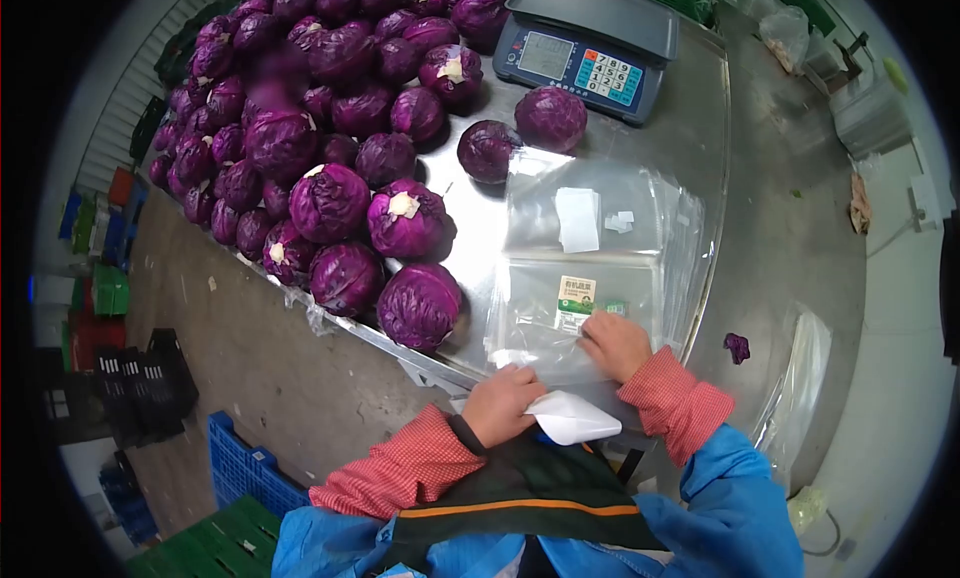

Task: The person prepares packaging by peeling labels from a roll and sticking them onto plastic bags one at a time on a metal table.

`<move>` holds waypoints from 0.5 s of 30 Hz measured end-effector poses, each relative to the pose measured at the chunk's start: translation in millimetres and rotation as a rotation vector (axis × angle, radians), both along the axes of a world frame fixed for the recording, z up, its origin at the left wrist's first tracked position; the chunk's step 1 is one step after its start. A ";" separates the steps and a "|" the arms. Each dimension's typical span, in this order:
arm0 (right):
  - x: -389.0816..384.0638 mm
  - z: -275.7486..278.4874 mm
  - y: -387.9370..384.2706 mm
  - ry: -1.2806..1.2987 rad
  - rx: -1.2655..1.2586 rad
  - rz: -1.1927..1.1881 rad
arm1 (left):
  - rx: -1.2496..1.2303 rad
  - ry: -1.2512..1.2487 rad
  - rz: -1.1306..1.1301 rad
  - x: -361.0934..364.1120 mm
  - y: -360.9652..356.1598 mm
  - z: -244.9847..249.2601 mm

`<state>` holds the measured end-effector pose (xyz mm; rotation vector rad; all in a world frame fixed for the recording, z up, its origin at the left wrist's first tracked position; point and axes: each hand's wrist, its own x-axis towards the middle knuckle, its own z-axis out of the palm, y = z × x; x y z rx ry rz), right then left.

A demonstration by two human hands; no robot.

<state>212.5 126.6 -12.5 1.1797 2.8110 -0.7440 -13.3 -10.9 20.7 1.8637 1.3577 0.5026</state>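
At the table's front edge my left hand [502,406] is closed on a curled white paper [573,419]. To its right, my right hand [613,345] rests on the clear plastic bags [530,298], its fingertips at the lower edge of a beige and green label [576,302]; whether they pinch anything is too small to tell. A small green sticker lies beside the label. Farther up on the bags are white paper slips [577,219]. Two purple cabbages [550,119] sit just beyond the bags.
Many purple cabbages [330,203] cover the metal table's left side. A digital scale [585,53] stands at the back. Blue [250,463] and green crates [215,543] are at the lower left. A cabbage scrap [737,348] lies right of the table.
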 end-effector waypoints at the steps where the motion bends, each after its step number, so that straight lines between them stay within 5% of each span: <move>1: 0.5 -1.9 -2.6 0.032 -0.037 -0.044 | 0.048 -0.040 -0.029 1.2 2.3 2.7; 4: 1.2 12.5 14.6 0.121 -0.257 -0.107 | 0.149 -0.139 -0.050 8.1 6.2 0.2; 6: 0.5 17.8 44.1 0.196 -0.193 -0.111 | 0.183 -0.165 -0.012 11.1 4.9 -5.3; 10: -29.6 102.1 122.0 -0.122 0.616 -0.206 | -0.247 -0.247 0.195 10.4 -6.3 -31.6; 13: -38.7 140.8 93.4 0.083 0.533 -0.210 | -0.518 -0.450 0.317 -5.7 6.8 -27.7; 15: -34.5 103.2 53.5 0.449 0.004 -0.086 | -0.576 -0.503 0.310 -12.9 12.2 -28.5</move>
